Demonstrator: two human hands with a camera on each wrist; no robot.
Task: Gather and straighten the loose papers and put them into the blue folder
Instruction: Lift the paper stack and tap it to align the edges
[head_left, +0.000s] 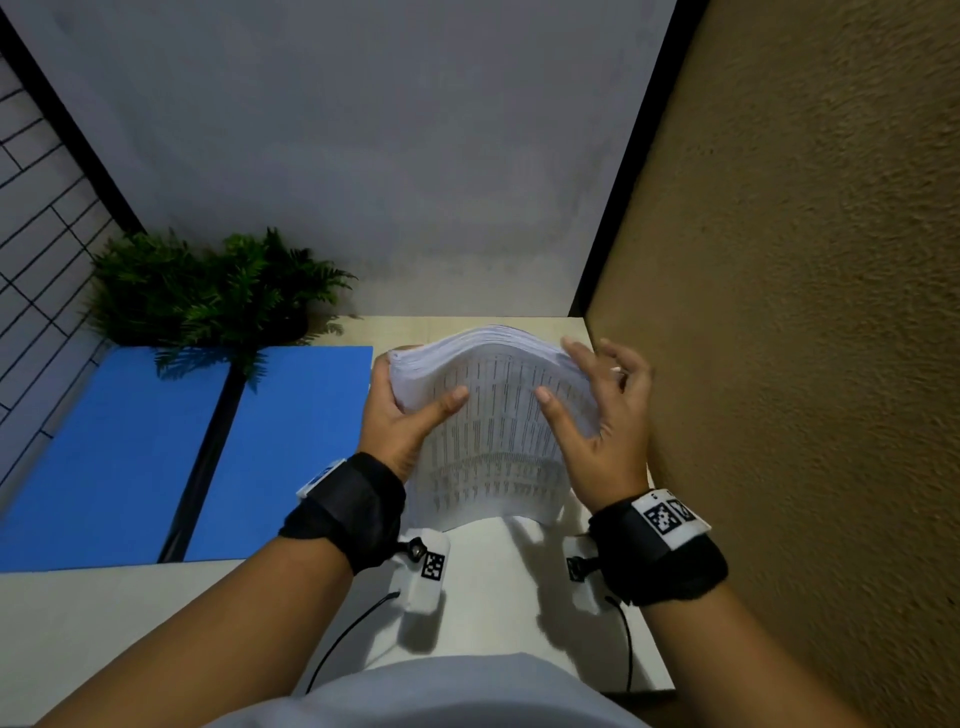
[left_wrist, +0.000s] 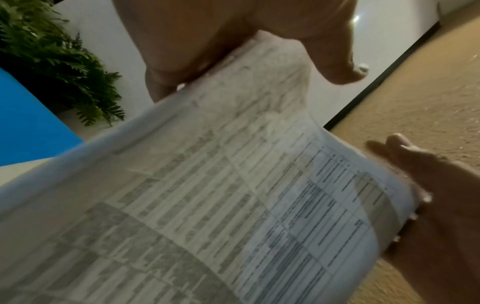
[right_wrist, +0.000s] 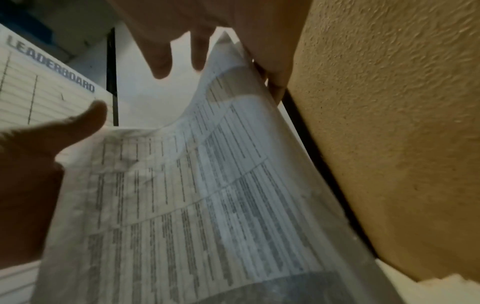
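A thick stack of printed papers (head_left: 493, 441) stands on its lower edge on the table, bowed toward me. My left hand (head_left: 405, 400) grips its upper left edge, thumb on the front sheet and fingers behind. On the opposite side, my right hand (head_left: 597, 405) lies against the right edge with spread, fairly straight fingers and its thumb near the front sheet. The blue folder (head_left: 291, 441) lies open and flat to the left, showing a black spine (head_left: 208, 452). Both wrist views are filled by the curved printed sheet (left_wrist: 207, 195) (right_wrist: 194, 195).
A green fern plant (head_left: 208, 291) stands at the back left, its fronds hanging over the folder. A rough brown wall (head_left: 805, 312) runs close along the right of the papers. Pale table top (head_left: 493, 582) lies in front of the stack.
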